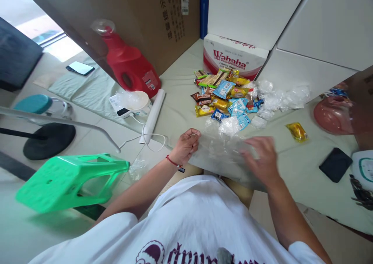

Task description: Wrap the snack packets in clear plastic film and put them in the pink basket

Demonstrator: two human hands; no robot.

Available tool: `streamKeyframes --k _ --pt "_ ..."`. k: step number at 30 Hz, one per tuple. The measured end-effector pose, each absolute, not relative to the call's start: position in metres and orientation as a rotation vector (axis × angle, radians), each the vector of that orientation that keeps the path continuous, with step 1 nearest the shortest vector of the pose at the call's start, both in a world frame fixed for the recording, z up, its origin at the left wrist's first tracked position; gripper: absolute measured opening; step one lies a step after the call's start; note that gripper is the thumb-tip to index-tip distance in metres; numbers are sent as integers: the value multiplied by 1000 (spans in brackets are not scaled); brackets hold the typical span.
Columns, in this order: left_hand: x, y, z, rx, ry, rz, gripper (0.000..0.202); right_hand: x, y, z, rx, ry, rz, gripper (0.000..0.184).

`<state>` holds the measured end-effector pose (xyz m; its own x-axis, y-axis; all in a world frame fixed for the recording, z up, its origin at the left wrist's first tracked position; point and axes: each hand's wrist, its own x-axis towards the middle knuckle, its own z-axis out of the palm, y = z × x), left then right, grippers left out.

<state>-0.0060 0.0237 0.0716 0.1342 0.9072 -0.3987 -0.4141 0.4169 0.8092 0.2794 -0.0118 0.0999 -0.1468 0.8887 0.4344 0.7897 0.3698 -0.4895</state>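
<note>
My left hand (pixel 187 144) is closed in a pinch on the left edge of a clear plastic bag (pixel 223 151) that lies on the pale sheet in front of me. My right hand (pixel 260 158) is blurred by motion and rests on the bag's right side; its fingers look spread, but I cannot make out a grip. Just beyond the bag lies a pile of small snack packets (pixel 223 97) in yellow, blue and brown wrappers. A single yellow packet (pixel 296 131) lies apart to the right.
Crumpled clear bags (pixel 276 99) lie right of the pile. A Wahaha carton (pixel 233 56) and a red jug (pixel 129 64) stand behind. A green stool (pixel 70 180) lies tipped at left. A dark phone (pixel 335 164) and a pink pot (pixel 332 114) are at right.
</note>
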Motion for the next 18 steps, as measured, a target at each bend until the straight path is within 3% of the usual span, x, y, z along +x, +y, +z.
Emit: streamKeyframes --k 2,5,9,12,14,18 --pt "0 27 74 599 997 1037 54 249 -1 89 -1368 -2275 350 36" --pt "3 27 73 594 942 1051 50 211 11 57 -1460 -2444 523 16" --pt "-3 16 64 554 945 1149 48 190 7 23 -1542 -2252 572 24" --pt "-11 7 57 500 960 1208 54 184 0 16 -1549 -2119 562 21" --pt "-15 3 53 499 956 1174 59 182 0 15 -1596 -2112 534 29" --pt "-13 -2 41 651 1084 1176 68 176 10 15 -1652 -2067 637 20"
